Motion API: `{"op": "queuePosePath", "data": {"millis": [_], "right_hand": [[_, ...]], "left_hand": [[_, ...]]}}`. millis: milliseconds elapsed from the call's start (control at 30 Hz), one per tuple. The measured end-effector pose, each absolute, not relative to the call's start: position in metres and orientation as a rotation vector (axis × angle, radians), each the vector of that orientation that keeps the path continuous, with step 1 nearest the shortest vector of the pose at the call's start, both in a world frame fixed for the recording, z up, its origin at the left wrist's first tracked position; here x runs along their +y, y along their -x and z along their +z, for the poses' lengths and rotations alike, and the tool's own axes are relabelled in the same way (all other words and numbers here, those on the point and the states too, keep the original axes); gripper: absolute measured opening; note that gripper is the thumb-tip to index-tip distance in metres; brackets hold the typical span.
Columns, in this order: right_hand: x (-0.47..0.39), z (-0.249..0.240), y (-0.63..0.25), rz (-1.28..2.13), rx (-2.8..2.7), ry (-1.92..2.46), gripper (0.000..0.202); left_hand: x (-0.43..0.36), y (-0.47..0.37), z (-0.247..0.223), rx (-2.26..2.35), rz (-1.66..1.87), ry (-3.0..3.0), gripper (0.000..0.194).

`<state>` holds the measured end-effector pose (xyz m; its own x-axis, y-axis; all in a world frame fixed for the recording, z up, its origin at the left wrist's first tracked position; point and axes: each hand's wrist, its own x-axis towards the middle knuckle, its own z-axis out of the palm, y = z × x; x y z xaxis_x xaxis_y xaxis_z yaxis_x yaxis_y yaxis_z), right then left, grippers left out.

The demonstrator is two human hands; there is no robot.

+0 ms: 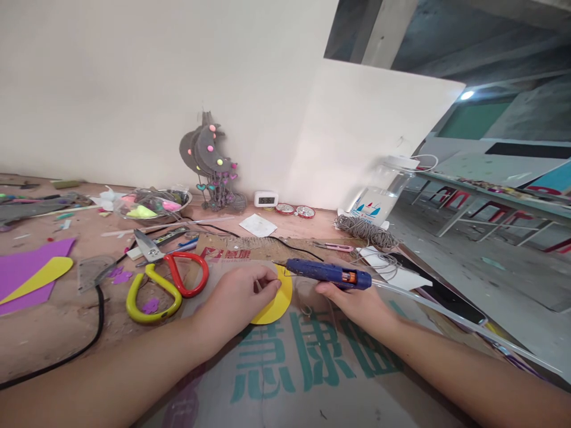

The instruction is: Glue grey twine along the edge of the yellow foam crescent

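A round yellow piece [273, 308] lies on the printed grey sheet [267, 398] covering the work surface. My left hand [238, 300] is over its left part, thumb and index finger pinched together near its upper edge; what is between the fingertips is too small to make out. My right hand [361, 303] is wrapped round a dark blue glue gun [328, 272], whose nozzle points left above the top of the yellow piece, close to my left fingertips. A loop of thin cord [306, 306] lies between my hands.
Scissors with red and yellow handles [154, 297] lie left. Purple foam [35, 267] is farther left. At the back are a bowl [154, 205], moon-shaped hangings [209, 154] and a small clock [266, 199]. A grey yarn bundle [368, 232] and a bottle [379, 193] stand back right.
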<state>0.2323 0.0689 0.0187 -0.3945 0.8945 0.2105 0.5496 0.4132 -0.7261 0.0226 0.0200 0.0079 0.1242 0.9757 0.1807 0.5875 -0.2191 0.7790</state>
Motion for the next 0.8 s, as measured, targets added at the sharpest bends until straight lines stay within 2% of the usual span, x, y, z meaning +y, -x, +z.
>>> {"op": "queuePosePath", "data": {"millis": [567,800], "right_hand": [[0.0708,0.0177,-0.2318,0.691,-2.094,1.238,0.023],[0.0712,0.0178,-0.2341,0.757,-2.062,1.116,0.023]], "left_hand": [[0.0201,-0.0233,0.0086,1.497,0.952,-1.920,0.023],[0.0210,-0.0231,0.0083,1.492,0.964,-1.841,0.022]]}}
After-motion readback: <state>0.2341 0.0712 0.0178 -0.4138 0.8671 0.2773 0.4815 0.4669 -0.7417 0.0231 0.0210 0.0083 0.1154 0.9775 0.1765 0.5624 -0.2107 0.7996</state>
